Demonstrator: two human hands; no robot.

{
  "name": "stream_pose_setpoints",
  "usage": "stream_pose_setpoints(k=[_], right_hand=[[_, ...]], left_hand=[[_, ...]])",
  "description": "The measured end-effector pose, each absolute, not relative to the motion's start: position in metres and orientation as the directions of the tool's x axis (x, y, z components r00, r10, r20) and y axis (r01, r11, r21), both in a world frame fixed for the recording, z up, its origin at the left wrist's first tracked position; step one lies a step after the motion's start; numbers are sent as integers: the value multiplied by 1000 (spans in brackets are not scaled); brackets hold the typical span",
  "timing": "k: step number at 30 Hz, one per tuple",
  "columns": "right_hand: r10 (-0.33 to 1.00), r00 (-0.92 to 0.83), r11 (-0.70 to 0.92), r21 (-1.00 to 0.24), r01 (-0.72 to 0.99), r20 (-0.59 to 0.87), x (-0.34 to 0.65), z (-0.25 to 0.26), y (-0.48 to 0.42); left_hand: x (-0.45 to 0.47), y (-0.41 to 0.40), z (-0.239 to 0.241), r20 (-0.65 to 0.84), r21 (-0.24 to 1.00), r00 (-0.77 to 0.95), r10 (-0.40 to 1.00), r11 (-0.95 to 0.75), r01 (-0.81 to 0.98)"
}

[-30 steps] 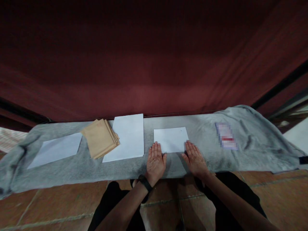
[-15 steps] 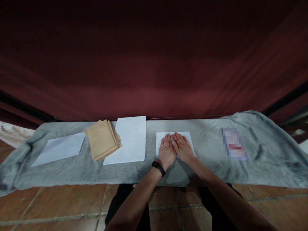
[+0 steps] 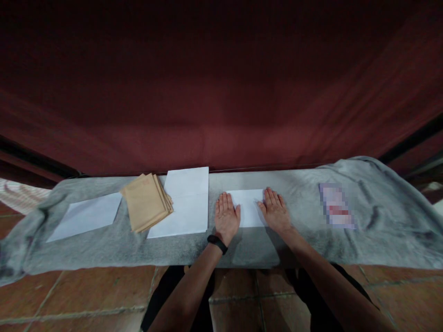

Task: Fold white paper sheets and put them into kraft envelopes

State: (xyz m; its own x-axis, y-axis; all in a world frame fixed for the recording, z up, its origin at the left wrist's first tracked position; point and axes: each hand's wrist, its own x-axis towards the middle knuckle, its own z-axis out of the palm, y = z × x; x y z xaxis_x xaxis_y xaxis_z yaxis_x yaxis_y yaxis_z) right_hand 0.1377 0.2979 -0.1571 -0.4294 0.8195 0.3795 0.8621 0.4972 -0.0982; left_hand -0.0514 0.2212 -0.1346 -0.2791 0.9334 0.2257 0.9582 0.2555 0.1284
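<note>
Small white sheet (image 3: pixel 248 213) being held down on grey cloth (image 3: pixel 375 235) by two flat hands.
Left edge is being covered by the left hand (image 3: pixel 227 218), right edge by the right hand (image 3: pixel 276 212); hands are being held apart, palms down, nothing gripped, probably so that both edges are being pressed evenly. Brown envelopes (image 3: pixel 144 203) are being supported partly by larger white paper (image 3: pixel 191 205) to the left, presumably so the hands' space is not being crowded.

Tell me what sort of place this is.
Probably an indoor room with a makeshift work spot; home or workplace, I cannot tell. A long grey cloth is spread out, with what look like brown envelopes and white paper on it, and brown floor tiles below.
</note>
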Motion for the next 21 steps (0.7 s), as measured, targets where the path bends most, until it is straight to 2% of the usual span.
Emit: stream_pose_setpoints(k=[8, 12, 16, 21], right_hand=[[844, -398, 458, -96, 884, 358, 147, -158, 298], [846, -401, 460, -101, 882, 351, 145, -150, 295], [801, -509, 565, -118, 817, 314, 133, -145, 283], [796, -554, 598, -177, 782, 245, 124, -146, 274]], left_hand=[[-53, 216, -124, 175, 113, -303, 937, 286, 951], [-42, 214, -119, 220, 135, -189, 957, 162, 978], [-27, 211, -121, 178, 155, -55, 982, 27, 988], [-24, 207, -127, 112, 169, -40, 993, 21, 985]])
